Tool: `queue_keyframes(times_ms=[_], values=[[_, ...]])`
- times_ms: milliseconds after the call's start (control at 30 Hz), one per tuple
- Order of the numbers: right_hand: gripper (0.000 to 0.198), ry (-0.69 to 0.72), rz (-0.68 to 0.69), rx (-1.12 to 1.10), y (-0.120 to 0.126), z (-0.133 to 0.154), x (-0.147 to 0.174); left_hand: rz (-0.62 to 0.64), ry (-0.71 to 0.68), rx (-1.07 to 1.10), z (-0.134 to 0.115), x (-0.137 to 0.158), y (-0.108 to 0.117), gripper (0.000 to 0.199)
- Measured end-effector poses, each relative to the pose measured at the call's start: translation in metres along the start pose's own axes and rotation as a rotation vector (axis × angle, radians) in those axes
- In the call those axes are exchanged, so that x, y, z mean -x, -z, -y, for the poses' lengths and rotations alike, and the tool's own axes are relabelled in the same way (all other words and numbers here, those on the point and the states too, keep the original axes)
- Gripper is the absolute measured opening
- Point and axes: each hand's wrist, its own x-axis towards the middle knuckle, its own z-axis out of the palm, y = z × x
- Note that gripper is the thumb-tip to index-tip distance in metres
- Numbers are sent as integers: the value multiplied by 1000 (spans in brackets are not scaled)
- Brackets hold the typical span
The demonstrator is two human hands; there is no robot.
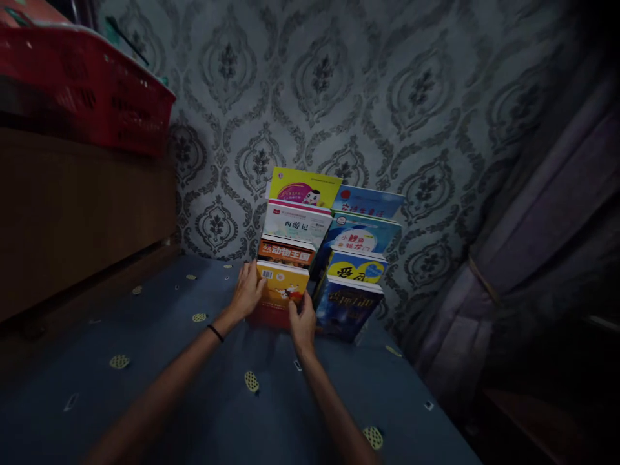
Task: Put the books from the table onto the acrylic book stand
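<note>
Two rows of upright books stand one behind another against the wall. My left hand point(248, 289) grips the left edge of the front yellow-and-red book point(283, 294), fingers curled round its side. On that book's lower right edge, my right hand point(303, 321) has its thumb on the cover; its other fingers are partly hidden. Behind it rise an orange animal book point(285, 254), a pale book point(296, 225) and a yellow book point(310, 187). The right row holds a dark blue book point(346, 310) in front, then a blue-and-yellow book point(358, 267) and two more blue ones.
The books rest on a dark blue sheet point(194, 374) with pineapple prints. At the left, a red plastic basket point(97, 90) sits on a brown wooden cabinet point(82, 206). Patterned wallpaper point(324, 77) covers the wall behind. A tied curtain point(479, 297) hangs at the right.
</note>
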Motion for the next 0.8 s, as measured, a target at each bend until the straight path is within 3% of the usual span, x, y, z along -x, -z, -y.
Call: queue_keyframes(times_ms=[400,600,800], values=[[65,-73,42,-2,3,-1,13,92,32,30,18,19,13,64],[68,-133,88,57,18,-2,58,178,45,18,42,84,50,56],[56,-124,286,107,32,-4,113,431,0,-59,60,154,92,45]])
